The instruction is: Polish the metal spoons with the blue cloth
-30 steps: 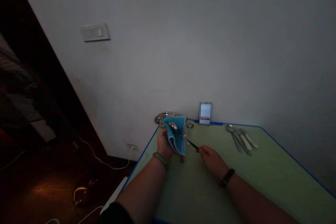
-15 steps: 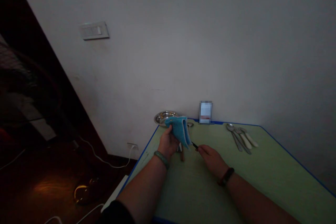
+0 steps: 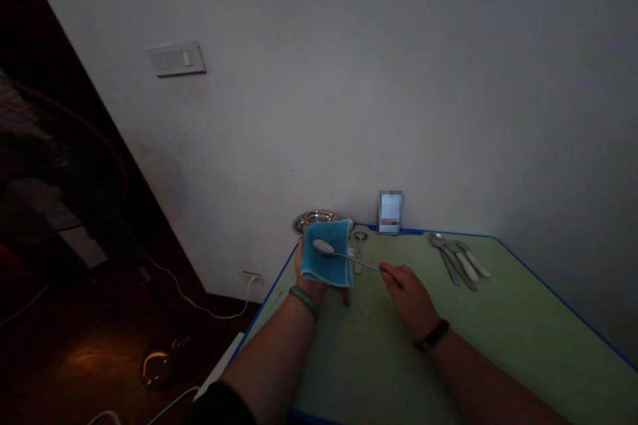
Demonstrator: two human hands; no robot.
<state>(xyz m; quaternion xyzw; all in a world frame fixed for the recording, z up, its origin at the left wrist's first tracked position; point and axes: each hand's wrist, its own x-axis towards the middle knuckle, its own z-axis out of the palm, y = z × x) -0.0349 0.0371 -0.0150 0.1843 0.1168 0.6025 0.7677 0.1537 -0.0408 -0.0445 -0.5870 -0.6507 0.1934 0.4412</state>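
My left hand holds a blue cloth spread flat over its palm, above the table's far left corner. A metal spoon lies with its bowl on the cloth. My right hand pinches the end of that spoon's handle, just right of the cloth. Both hands hover over the green table with its blue edge.
A steel bowl sits at the far left corner, a second spoon beside the cloth. Several pieces of cutlery lie at the far right. A small card leans on the wall. Cables run over the floor at left.
The cloth was folded round the spoon half a second ago; now it lies open on my left palm with the spoon's bowl uncovered. My right hand shifted slightly right and away.
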